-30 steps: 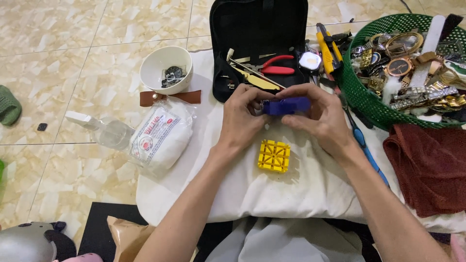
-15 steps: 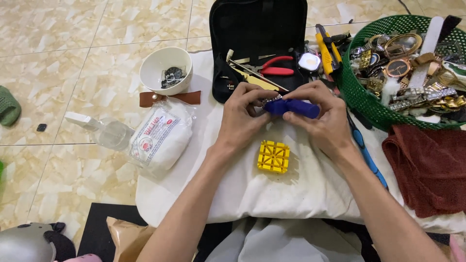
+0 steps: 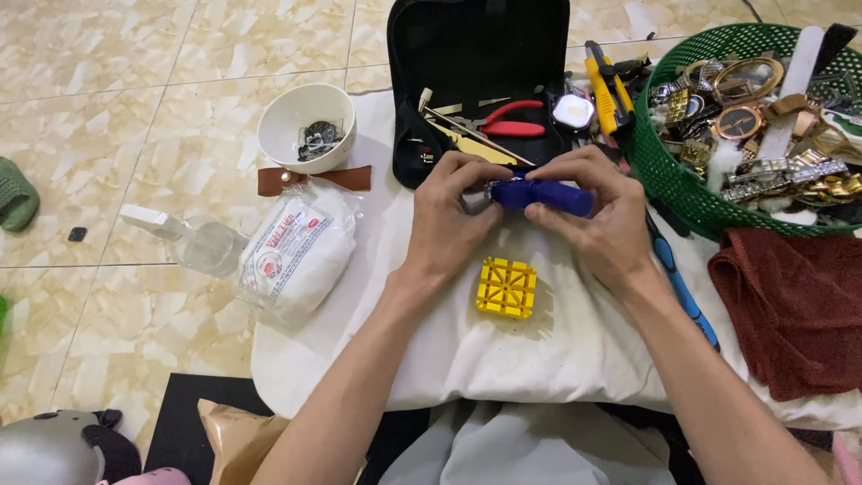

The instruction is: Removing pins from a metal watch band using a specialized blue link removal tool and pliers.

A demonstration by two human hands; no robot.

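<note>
At frame centre, the left hand (image 3: 446, 220) pinches a small metal piece against the blue tool (image 3: 546, 195), which the right hand (image 3: 603, 216) grips closed-fingered. They seem mid-adjustment; steady alignment matters next, above the yellow block (image 3: 506, 288).

Clear plastic bag of white wadding (image 3: 301, 256), perhaps cotton, red-and-blue round label (image 3: 274, 265), left on the white cloth (image 3: 557, 350)

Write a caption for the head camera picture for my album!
Both hands, left hand and right hand, hold a blue tool above a yellow block.
</note>
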